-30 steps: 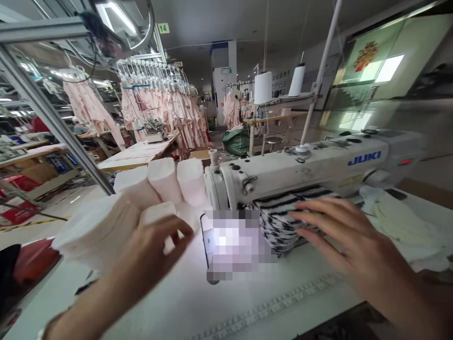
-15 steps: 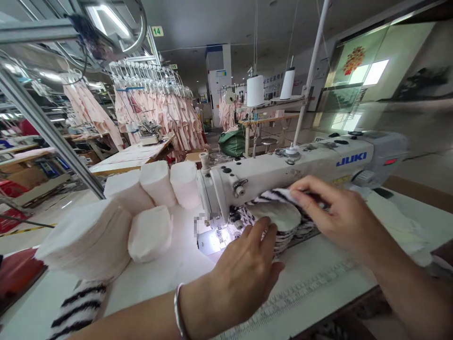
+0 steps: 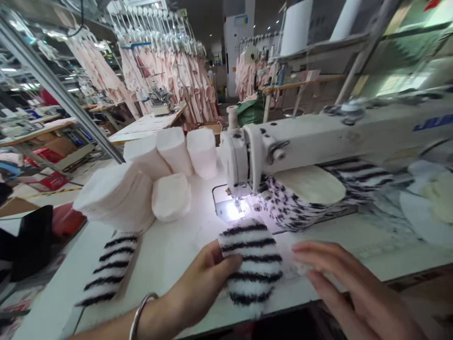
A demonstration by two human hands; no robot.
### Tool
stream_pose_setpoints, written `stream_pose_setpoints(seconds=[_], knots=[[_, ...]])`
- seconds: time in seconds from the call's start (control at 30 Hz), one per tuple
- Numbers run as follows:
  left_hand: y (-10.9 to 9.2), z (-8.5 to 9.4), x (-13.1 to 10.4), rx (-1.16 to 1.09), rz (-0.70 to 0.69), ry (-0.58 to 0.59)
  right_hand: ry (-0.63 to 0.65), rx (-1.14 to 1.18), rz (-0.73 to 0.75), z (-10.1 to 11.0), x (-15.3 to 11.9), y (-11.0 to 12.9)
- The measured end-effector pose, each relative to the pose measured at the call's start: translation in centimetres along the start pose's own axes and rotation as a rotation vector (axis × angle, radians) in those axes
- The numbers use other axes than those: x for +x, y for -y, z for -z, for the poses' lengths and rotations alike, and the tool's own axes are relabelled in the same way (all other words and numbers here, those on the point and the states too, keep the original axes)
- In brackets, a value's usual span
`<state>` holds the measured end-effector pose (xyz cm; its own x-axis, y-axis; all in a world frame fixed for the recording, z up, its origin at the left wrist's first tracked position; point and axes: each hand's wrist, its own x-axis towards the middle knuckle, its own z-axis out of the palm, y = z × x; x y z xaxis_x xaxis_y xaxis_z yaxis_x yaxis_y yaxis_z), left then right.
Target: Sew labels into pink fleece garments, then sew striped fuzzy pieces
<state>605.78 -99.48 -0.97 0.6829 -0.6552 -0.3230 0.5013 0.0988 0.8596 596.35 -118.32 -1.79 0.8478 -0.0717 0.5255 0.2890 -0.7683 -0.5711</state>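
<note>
My left hand (image 3: pixel 208 278), with a bangle at the wrist, pinches the left edge of a fuzzy black-and-white striped piece (image 3: pixel 253 262), thumb on top. The piece lies just in front of the lit needle area of a white sewing machine (image 3: pixel 244 156). My right hand (image 3: pixel 339 278) is just right of the piece, fingers apart and slightly blurred, with nothing in them. Beneath the machine arm sits a stack of spotted fuzzy pieces (image 3: pixel 293 210) with a pale oval piece (image 3: pixel 311 183) on top. More striped fabric (image 3: pixel 364 177) lies to its right.
Several stacks of white pads (image 3: pixel 115 196) stand at the left of the table (image 3: pixel 170 255), beside another striped piece (image 3: pixel 111 269). Pale scraps (image 3: pixel 430 193) lie at the right. Pink garments (image 3: pixel 170 80) hang behind, and thread cones (image 3: pixel 296 28) stand above the machine.
The view has moved closer and lower. Both hands have left the stack under the machine arm. A striped piece is now in my left hand before the needle, and my right hand has opened.
</note>
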Motion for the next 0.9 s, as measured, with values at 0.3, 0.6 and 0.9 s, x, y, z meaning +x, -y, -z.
stream_pose_setpoints(seconds=[0.3, 0.6, 0.9], knots=[[-3.9, 6.1, -2.2, 0.097, -0.293, -0.462, 0.371, 0.324, -0.199, -5.9, 2.7, 0.1], [-4.7, 7.8, -4.0, 0.114, -0.28, -0.409, 0.272, 0.069, 0.049, -5.0, 2.5, 1.2], [-4.7, 8.5, -4.7, 0.074, -0.267, -0.462, 0.238, -0.102, 0.249, -6.6, -1.4, 1.0]])
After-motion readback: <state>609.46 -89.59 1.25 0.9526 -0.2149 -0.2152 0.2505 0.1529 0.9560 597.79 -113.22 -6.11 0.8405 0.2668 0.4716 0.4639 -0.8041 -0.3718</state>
